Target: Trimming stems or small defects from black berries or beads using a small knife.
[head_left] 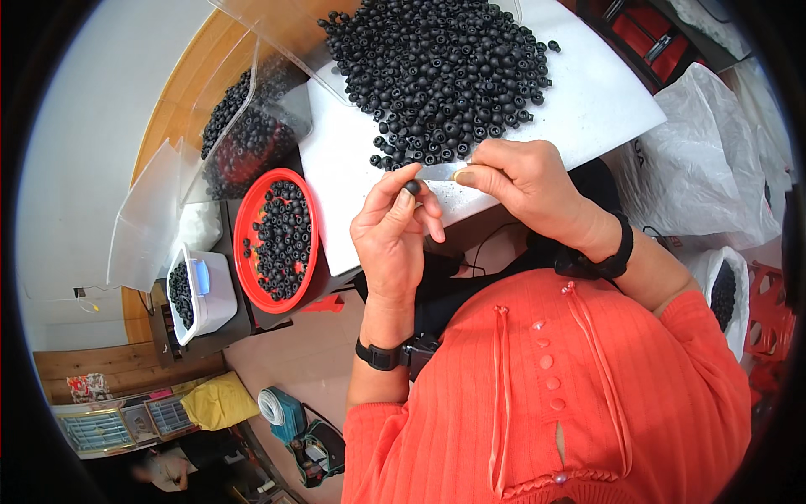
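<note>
My left hand [393, 233] pinches a single small black bead [411, 186] between thumb and fingertips, just off the near edge of a white board [588, 101]. My right hand [525, 181] is closed on a thin flat silvery blade [437, 172] whose tip points toward the bead. A large heap of black beads [441, 71] covers the board right behind both hands. Both wrists wear black bands.
A red round tray [248, 220] holding black beads sits to the left. A white tub [220, 294] with beads lies further left, and a clear plastic box [243, 126] with more beads behind it. White plastic bags [722, 168] are on the right.
</note>
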